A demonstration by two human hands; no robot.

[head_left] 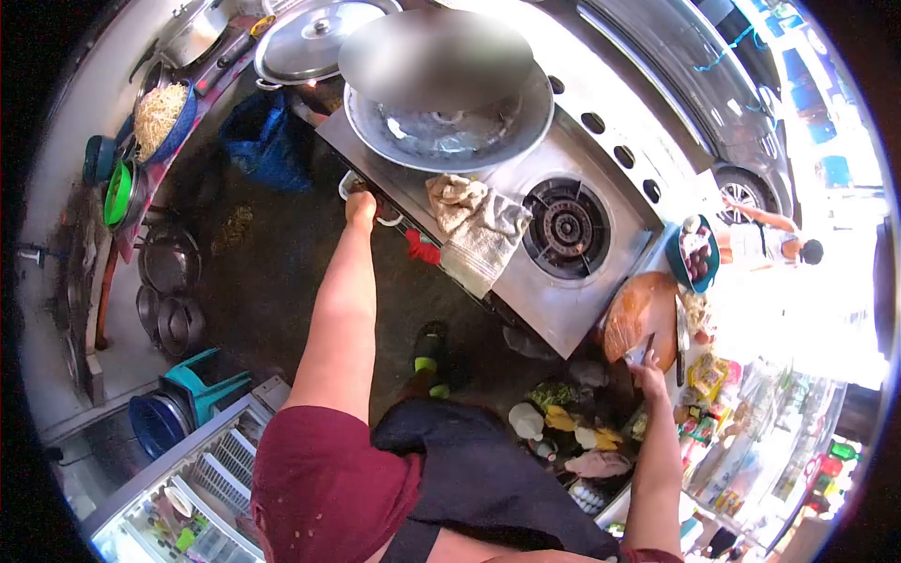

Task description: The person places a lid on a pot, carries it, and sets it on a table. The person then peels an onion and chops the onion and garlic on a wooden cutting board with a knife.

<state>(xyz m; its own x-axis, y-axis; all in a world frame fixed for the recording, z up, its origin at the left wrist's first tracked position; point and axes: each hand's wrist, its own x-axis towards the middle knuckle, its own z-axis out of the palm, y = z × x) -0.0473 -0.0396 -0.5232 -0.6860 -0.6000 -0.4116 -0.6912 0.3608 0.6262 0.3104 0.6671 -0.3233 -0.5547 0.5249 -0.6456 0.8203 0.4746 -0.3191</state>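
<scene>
Both look closed tbh, left hand (360,208) on a pale-rimmed container (349,185) upper-middle, right hand (648,378) gripping some blurry thing (638,354) lower-right.

The left arm (340,310) stretches forward, almost straight, and ends in the left hand (360,208), its fingers too small to make out. The right arm (660,460) reaches forward on its own side, the right hand (648,377) curled in a grip. The hands are well apart.

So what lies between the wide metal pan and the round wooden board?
In the head view, the black burner lies between the pan and the board, set in the metal stovetop.
</scene>
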